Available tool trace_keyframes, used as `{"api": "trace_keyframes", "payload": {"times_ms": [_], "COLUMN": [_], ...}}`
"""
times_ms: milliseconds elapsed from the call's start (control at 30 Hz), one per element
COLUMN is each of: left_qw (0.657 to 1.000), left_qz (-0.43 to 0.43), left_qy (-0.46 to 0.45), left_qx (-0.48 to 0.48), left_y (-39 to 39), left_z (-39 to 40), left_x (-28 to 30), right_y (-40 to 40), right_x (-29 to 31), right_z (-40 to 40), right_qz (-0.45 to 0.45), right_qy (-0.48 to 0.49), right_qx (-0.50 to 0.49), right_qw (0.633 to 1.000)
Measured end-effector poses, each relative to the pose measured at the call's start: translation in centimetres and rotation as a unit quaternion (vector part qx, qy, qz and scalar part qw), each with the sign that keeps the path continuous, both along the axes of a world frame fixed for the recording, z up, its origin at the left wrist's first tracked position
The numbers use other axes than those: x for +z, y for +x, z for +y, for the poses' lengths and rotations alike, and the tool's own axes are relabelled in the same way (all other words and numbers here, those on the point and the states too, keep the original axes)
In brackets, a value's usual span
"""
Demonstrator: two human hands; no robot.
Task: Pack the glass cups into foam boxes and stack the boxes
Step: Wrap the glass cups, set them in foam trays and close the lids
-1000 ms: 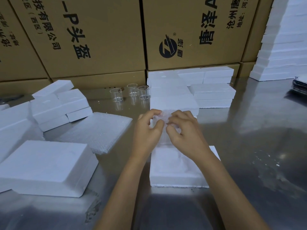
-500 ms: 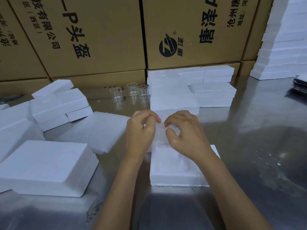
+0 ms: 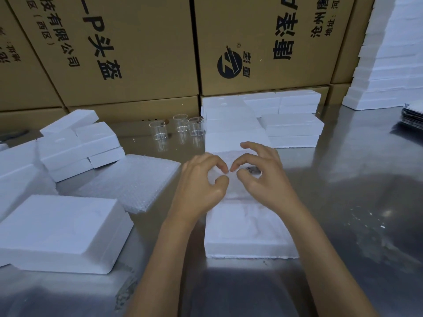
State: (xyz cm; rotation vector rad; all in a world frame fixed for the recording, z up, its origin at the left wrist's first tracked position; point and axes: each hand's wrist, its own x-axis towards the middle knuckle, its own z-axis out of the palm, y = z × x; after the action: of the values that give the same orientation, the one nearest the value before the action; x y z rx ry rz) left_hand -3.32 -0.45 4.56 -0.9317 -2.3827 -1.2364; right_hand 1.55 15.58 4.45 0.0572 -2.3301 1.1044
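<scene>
Reaching forward side by side, the left hand [image 3: 201, 179] and right hand [image 3: 263, 177] curl their fingers [image 3: 220, 164] to pinch a bubble-wrapped glass cup [image 3: 231, 184] over the open foam box [image 3: 247, 236] on the steel table [image 3: 343, 202]; three bare glass cups [image 3: 180, 128] stand behind.

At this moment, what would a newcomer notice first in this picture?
First, the two hands at the centre: the left hand and right hand pinch bubble wrap above an open foam box. Behind them three empty glass cups stand on the steel table, before big cardboard cartons.
</scene>
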Motion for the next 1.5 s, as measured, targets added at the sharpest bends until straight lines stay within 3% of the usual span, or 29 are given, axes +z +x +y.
{"api": "trace_keyframes", "payload": {"times_ms": [100,267,433,700,933,1200,1500], "left_qw": [0.997,0.98,0.982,0.976,0.974,0.979,0.975], "left_qz": [-0.038,-0.19,-0.181,-0.195,-0.211,-0.181,-0.214], "left_qy": [0.068,0.056,0.047,0.097,0.046,-0.087,-0.04], "left_qx": [0.017,-0.024,0.014,-0.018,-0.068,-0.029,-0.046], "left_y": [-0.1,-0.9,-1.0,0.4,3.9,5.6,6.1], "left_z": [-0.2,-0.4,0.0,-0.3,-1.9,-3.0,-3.2], "left_x": [0.2,-0.8,-1.4,1.9,1.3,-1.4,-2.0], "right_y": [-0.1,-0.3,-0.7,1.4,5.6,7.2,6.4], "right_x": [-0.3,-0.4,-0.6,2.2,1.8,-1.3,-2.5], "right_z": [-0.3,0.0,0.6,1.8,2.5,1.7,1.9], "right_qz": [-0.027,-0.054,-0.09,-0.041,-0.078,-0.116,-0.106], "right_qy": [0.003,-0.079,-0.152,-0.248,-0.233,-0.153,-0.123], "right_qx": [0.02,0.001,-0.024,0.034,0.091,0.068,0.071], "right_qw": [0.999,0.995,0.984,0.967,0.965,0.979,0.984]}}
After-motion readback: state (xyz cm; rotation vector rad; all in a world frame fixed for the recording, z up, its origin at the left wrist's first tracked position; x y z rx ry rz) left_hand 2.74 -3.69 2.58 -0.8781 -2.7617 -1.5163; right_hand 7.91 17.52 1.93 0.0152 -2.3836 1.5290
